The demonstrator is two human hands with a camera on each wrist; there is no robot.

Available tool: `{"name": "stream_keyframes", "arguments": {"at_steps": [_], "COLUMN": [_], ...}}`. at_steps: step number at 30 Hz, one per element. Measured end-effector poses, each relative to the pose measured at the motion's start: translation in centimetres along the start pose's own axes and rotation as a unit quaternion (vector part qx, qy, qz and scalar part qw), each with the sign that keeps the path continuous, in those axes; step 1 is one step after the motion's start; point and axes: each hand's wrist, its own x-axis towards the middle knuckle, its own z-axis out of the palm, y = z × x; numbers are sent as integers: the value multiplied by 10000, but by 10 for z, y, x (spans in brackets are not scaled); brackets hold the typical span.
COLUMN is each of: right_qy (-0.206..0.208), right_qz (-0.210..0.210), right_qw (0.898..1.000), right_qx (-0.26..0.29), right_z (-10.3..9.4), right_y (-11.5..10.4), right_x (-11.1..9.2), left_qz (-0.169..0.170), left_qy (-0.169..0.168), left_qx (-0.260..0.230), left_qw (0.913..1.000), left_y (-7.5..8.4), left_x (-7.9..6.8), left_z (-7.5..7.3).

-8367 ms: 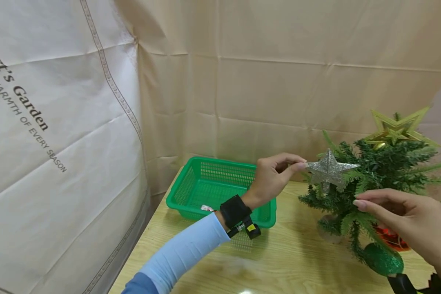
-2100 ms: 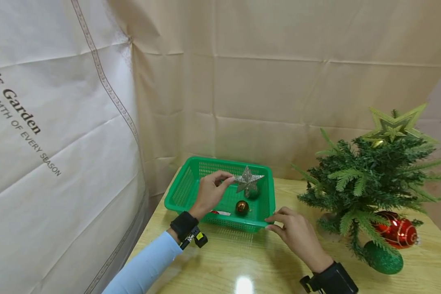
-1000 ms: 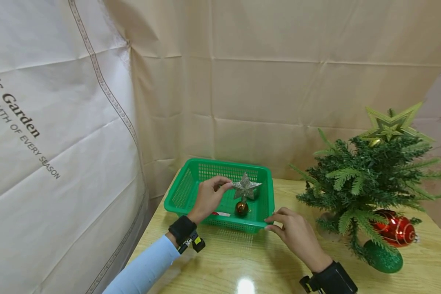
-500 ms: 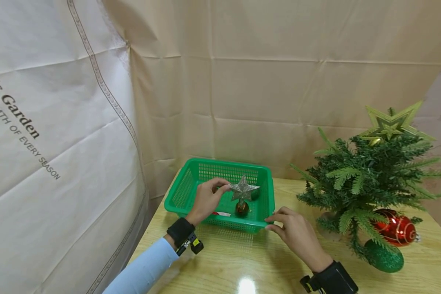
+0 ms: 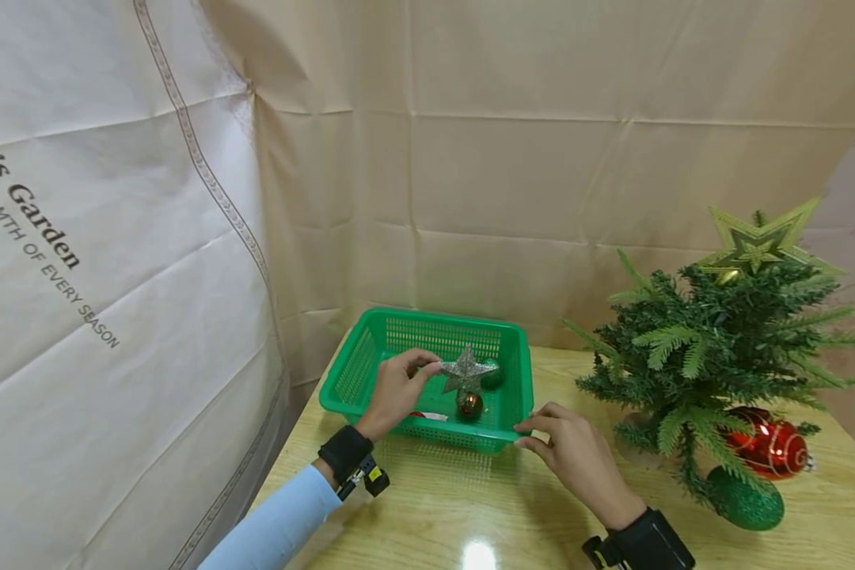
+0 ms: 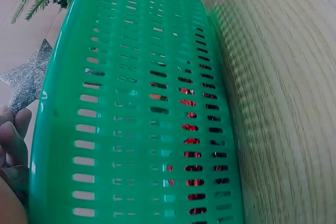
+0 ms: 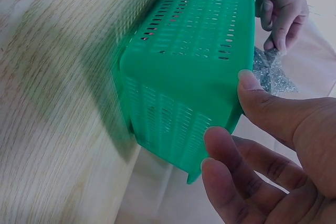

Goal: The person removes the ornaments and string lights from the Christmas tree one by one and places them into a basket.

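My left hand [image 5: 396,392] pinches one point of a glittery silver star [image 5: 466,369], a tree topper, between thumb and fingers. The star hangs over the inside of a green plastic basket [image 5: 352,372], overlapping a brown bauble [image 5: 469,406] in the head view. Just behind it lies a green bauble [image 5: 492,372]. At the basket's near right corner, my right hand [image 5: 573,451] holds the rim, its thumb [image 7: 250,81] on the edge and fingers against the outer side. In the left wrist view the basket wall hides most of the inside.
On the right stands a small Christmas tree [image 5: 712,340] with a gold star [image 5: 758,244] on top. A red ornament [image 5: 773,450] and a green glitter bauble [image 5: 748,499] sit at its foot. A red-and-white item [image 5: 429,416] lies inside the basket's near wall.
The silver star has gone from beside the tree to the basket in my left hand, lately sinking slightly down and left. My right hand moved from the tree to the rim and stays there.
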Motion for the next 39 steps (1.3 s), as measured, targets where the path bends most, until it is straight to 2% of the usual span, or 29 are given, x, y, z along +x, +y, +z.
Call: {"name": "stream_keyframes", "arguments": {"at_steps": [5, 10, 15, 39], "right_qy": [41, 63, 63, 29], "right_qz": [-8, -52, -55, 49], "right_qw": [10000, 10000, 10000, 10000], "right_qx": [-13, -28, -23, 61], "right_z": [1, 1, 0, 1], "right_y": [0, 0, 1, 2], "right_x": [0, 0, 0, -1], "left_qz": [88, -41, -140, -128], "left_qy": [-44, -109, -229, -574], "left_qx": [46, 115, 241, 664], "left_qw": [9999, 9999, 9994, 9961], "left_y": [-1, -2, -2, -1], "left_x": [-2, -3, -3, -3], "left_z": [-5, -8, -8, -13]}}
